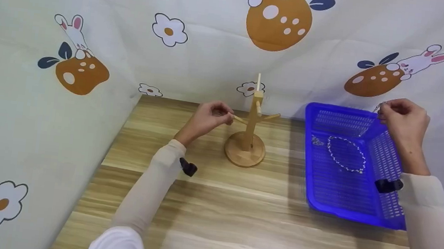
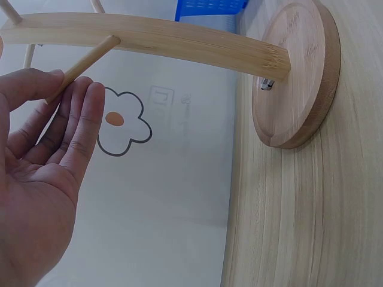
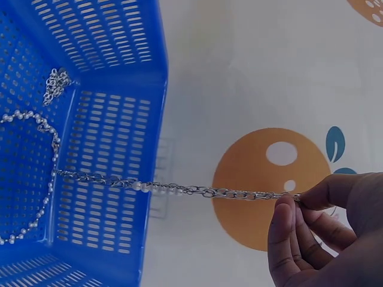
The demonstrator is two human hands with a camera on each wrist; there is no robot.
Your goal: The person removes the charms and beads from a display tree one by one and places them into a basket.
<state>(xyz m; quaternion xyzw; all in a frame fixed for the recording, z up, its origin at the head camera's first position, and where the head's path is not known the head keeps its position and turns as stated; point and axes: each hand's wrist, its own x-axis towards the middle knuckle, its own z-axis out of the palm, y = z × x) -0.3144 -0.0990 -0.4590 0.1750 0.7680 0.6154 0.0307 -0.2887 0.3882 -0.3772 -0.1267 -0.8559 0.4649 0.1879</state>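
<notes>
A wooden stand (image 1: 252, 119) with several pegs stands upright on its round base (image 1: 239, 159). My left hand (image 1: 208, 118) pinches the end of one peg (image 2: 90, 63) between thumb and fingertips. Above the blue basket (image 1: 307, 172), my right hand (image 1: 406, 120) pinches one end of a silver chain necklace (image 3: 230, 194) with a few pearls. The necklace hangs down taut, its lower end inside the basket near the wall. On the basket floor lies a looped pearl necklace (image 1: 352, 170), beside a small heap of silver chain (image 3: 57, 84).
The basket sits on the right of the wood-grain table (image 1: 227, 225), to the right of the stand. Behind and at the left hangs a pale cloth (image 1: 204, 64) printed with flowers and rabbits. Black wrist cameras are strapped on both forearms.
</notes>
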